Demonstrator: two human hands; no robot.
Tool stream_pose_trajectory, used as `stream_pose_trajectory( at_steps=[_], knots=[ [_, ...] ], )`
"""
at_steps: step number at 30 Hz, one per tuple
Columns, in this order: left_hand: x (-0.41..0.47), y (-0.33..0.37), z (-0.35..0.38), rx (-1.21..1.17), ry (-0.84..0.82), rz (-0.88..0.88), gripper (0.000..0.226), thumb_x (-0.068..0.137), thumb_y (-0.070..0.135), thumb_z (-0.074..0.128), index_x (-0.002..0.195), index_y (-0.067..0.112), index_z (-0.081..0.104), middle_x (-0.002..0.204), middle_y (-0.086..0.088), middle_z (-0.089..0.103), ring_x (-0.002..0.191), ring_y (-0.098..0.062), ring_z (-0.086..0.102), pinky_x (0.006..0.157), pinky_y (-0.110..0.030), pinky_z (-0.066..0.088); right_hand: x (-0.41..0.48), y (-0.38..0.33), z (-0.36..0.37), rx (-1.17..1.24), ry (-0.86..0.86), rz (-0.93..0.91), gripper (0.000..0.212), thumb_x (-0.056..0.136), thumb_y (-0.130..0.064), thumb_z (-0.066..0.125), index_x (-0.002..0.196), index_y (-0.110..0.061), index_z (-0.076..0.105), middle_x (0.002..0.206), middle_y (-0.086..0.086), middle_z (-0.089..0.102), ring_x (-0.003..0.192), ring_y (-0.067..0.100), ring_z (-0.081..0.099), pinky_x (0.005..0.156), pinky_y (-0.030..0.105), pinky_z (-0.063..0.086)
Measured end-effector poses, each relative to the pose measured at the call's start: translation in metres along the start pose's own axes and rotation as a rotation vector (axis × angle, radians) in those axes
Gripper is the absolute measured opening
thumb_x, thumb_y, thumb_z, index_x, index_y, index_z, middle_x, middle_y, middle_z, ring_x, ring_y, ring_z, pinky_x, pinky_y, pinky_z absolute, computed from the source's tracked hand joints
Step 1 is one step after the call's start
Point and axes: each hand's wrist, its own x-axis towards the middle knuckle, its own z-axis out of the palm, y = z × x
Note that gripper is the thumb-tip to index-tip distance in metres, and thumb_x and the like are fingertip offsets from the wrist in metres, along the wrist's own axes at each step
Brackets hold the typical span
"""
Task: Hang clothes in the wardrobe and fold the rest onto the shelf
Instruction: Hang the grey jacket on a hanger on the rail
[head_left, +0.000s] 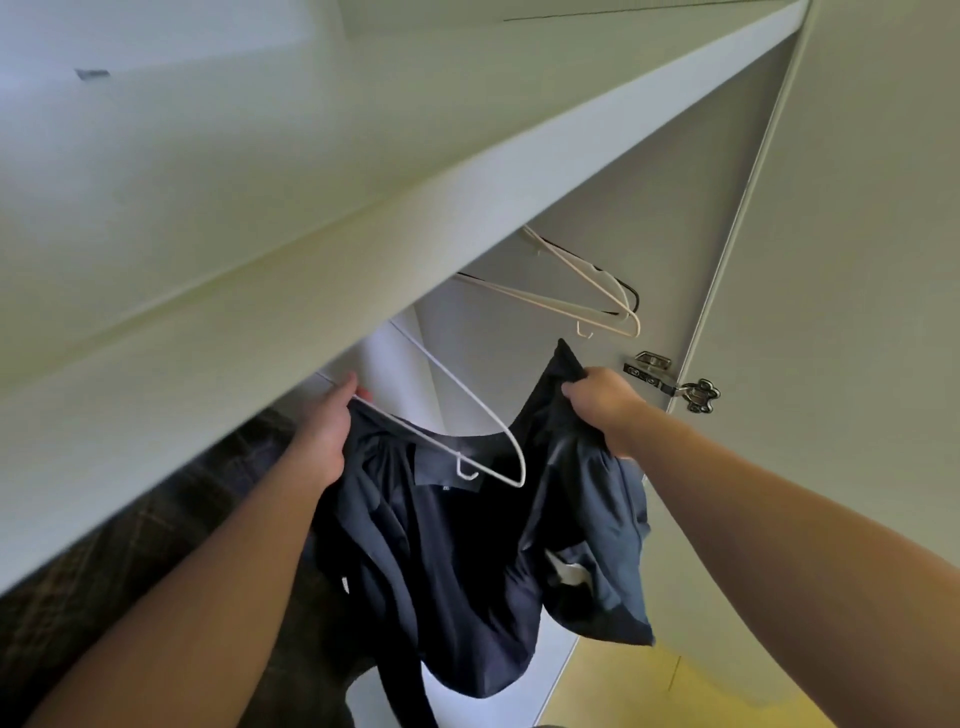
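A dark navy jacket (467, 561) hangs open between my hands below the wardrobe shelf (363, 244). My left hand (324, 431) grips one side of its collar together with the end of a white wire hanger (467, 410). The hanger's other arm lies across the collar opening, not inside the shoulder. My right hand (602, 400) pinches the opposite shoulder of the jacket and holds it up. The hanging rail is hidden behind the shelf.
Several bare white and black hangers (587, 296) hang further right inside the wardrobe. A metal hinge (670, 382) joins the open door (857, 260) on the right. A dark plaid garment (156, 545) hangs at the left. Yellow floor (649, 696) shows below.
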Motion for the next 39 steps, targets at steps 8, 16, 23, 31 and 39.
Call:
stream_pose_trajectory(
  at_steps=[8, 16, 23, 31, 39],
  knots=[
    [-0.001, -0.013, -0.009, 0.03, 0.111, 0.186, 0.043, 0.101, 0.047, 0.056, 0.073, 0.021, 0.076, 0.109, -0.008, 0.071, 0.108, -0.027, 0.065, 0.101, -0.042, 0.052, -0.019, -0.058, 0.025, -0.165, 0.116, -0.445, 0.032, 0.103, -0.016, 0.04, 0.119, -0.011, 0.066, 0.113, 0.014, 0.069, 0.109, 0.033, 0.062, 0.095, 0.037, 0.05],
    [-0.009, -0.025, 0.009, -0.03, 0.126, 0.197, 0.035, 0.104, 0.033, 0.056, 0.08, 0.013, 0.072, 0.087, -0.008, 0.072, 0.085, -0.023, 0.068, 0.088, -0.036, 0.055, -0.033, -0.058, 0.072, -0.36, -0.256, -0.764, 0.043, 0.104, -0.039, 0.039, 0.137, -0.024, 0.061, 0.104, 0.003, 0.053, 0.114, 0.017, 0.047, 0.098, 0.022, 0.035],
    [-0.002, -0.029, 0.004, 0.046, 0.106, 0.115, 0.04, 0.094, 0.051, 0.064, 0.081, 0.014, 0.075, 0.098, -0.023, 0.074, 0.097, -0.042, 0.07, 0.091, -0.055, 0.057, -0.011, -0.069, 0.066, -0.317, -0.027, -0.681, 0.017, 0.103, -0.032, 0.051, 0.108, -0.015, 0.051, 0.088, 0.008, 0.065, 0.086, 0.032, 0.063, 0.074, 0.036, 0.045],
    [-0.005, -0.025, 0.003, 0.103, 0.101, 0.132, 0.047, 0.101, 0.043, 0.058, 0.064, 0.021, 0.078, 0.086, -0.018, 0.071, 0.092, -0.041, 0.068, 0.087, -0.049, 0.058, -0.005, -0.077, 0.084, -0.701, 0.018, -0.763, 0.03, 0.105, -0.05, 0.034, 0.108, -0.025, 0.051, 0.116, 0.015, 0.062, 0.108, 0.037, 0.056, 0.085, 0.043, 0.042],
    [0.006, 0.0, -0.074, 0.945, -0.188, 0.073, 0.062, 0.067, 0.0, 0.086, 0.119, 0.013, 0.056, 0.12, -0.011, 0.061, 0.109, -0.029, 0.06, 0.092, -0.04, 0.052, 0.001, -0.083, 0.061, -0.643, -0.044, -0.868, 0.026, 0.101, -0.048, 0.043, 0.084, -0.03, 0.049, 0.097, 0.009, 0.068, 0.089, 0.035, 0.06, 0.078, 0.043, 0.052]
  ],
)
